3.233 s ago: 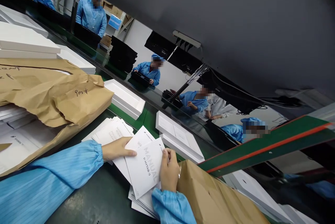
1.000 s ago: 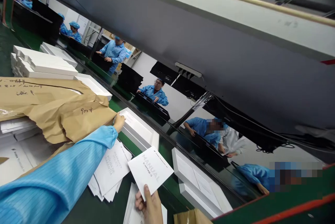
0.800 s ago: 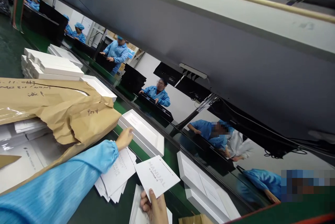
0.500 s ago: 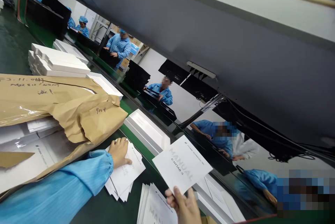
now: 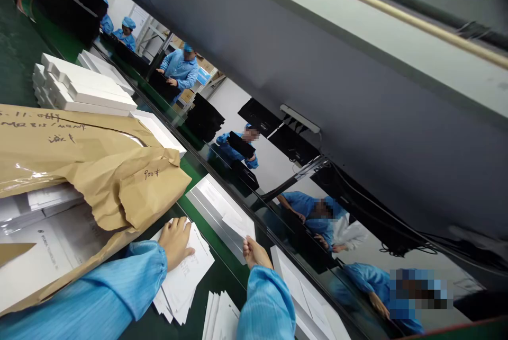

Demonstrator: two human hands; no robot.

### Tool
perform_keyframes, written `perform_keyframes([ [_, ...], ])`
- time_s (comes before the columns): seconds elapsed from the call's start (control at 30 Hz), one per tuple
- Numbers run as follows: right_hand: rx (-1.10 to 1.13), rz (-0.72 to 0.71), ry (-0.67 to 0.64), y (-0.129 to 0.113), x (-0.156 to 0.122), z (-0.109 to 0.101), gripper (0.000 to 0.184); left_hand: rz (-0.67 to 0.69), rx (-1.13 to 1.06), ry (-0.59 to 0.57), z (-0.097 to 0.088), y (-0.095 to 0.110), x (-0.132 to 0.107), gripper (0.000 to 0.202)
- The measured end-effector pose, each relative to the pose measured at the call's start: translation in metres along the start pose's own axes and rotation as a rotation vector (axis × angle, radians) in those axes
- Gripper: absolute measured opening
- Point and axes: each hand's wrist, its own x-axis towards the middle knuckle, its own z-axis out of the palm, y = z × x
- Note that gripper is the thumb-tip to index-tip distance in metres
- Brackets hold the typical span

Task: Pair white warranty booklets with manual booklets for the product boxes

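Observation:
My left hand [image 5: 177,243] rests on a loose stack of white manuals [image 5: 184,279], its fingers laid over the top sheet and the thumb apart. My right hand [image 5: 256,253] is closed at the near end of an open white box [image 5: 216,231]. Between its fingertips is the corner of a white manual [image 5: 238,223], seen at a steep slant over the box. A second pile of manuals [image 5: 222,319] lies below, partly hidden by my right sleeve.
A torn brown paper package [image 5: 154,186] with printed sheets inside lies at left. Stacked white boxes [image 5: 87,86] stand behind it. Another open box [image 5: 301,297] is right of my right sleeve. Co-workers in blue sit across the line. A grey panel [image 5: 317,64] hangs overhead.
My right hand has moved up and left, carrying the manual from in front of the line to the open box. My left hand stays on its stack. The view has shifted slightly.

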Motion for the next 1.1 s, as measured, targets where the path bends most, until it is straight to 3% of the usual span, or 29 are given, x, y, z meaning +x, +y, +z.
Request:
perform_keyframes([
  [0.17, 0.045, -0.055, 0.049, 0.007, 0.008, -0.006, 0.029, 0.003, 0.025, 0.025, 0.003, 0.001, 0.0, 0.051],
  [0.33, 0.009, -0.062, 0.082, 0.009, -0.006, -0.009, 0.034, 0.004, 0.027, 0.013, 0.001, 0.002, -0.002, 0.048],
  [0.47, -0.082, -0.057, 0.052, 0.018, -0.043, -0.003, 0.039, -0.005, 0.027, 0.007, -0.001, 0.002, -0.002, 0.042],
  [0.6, -0.267, -0.085, -0.084, 0.042, -0.093, 0.01, 0.044, 0.033, 0.041, 0.049, 0.001, 0.004, -0.003, 0.031],
  [0.7, -0.151, -0.07, -0.123, 0.057, -0.119, 0.02, 0.053, 0.106, 0.006, 0.027, 0.001, 0.006, -0.006, 0.03],
  [0.8, -0.001, -0.093, -0.038, 0.059, -0.132, 0.029, 0.056, 0.202, -0.071, -0.065, -0.001, 0.007, -0.008, 0.041],
  [0.87, 0.074, -0.076, -0.03, 0.057, -0.136, 0.034, 0.05, 0.26, -0.129, -0.133, -0.003, 0.006, -0.009, 0.054],
  [0.97, 0.138, -0.016, -0.103, 0.055, -0.14, 0.039, 0.026, 0.33, -0.211, -0.187, -0.006, 0.006, -0.007, 0.071],
  [1.1, 0.155, -0.046, -0.034, 0.049, -0.141, 0.036, 0.015, 0.316, -0.325, -0.16, -0.008, 0.005, -0.001, 0.084],
])
